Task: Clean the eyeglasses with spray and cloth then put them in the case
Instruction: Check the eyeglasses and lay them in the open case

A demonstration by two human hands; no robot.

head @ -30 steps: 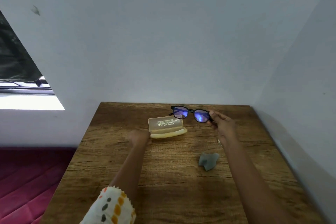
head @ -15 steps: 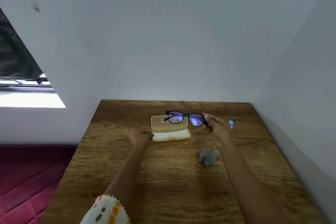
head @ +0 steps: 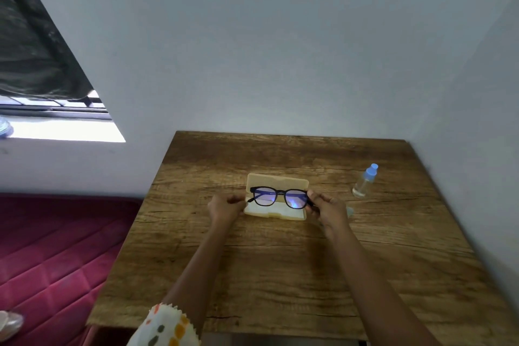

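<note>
Head view: the eyeglasses (head: 268,197) are hovering just above the open case (head: 276,213), with their long axis lying parallel to the case's length. The right hand (head: 327,206) is pinching the frame's right end. The left hand (head: 226,208) is curling at the case's left end, nearest the loose temple. Whether it is gripping anything cannot be determined. The remaining travel is judged to be straight down.

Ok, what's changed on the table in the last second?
The right grip carried the eyeglasses left and down, so they now hang over the open case. The left grip still holds the case's left end. The cloth is now mostly hidden behind the right wrist; the spray bottle now shows fully.
</note>
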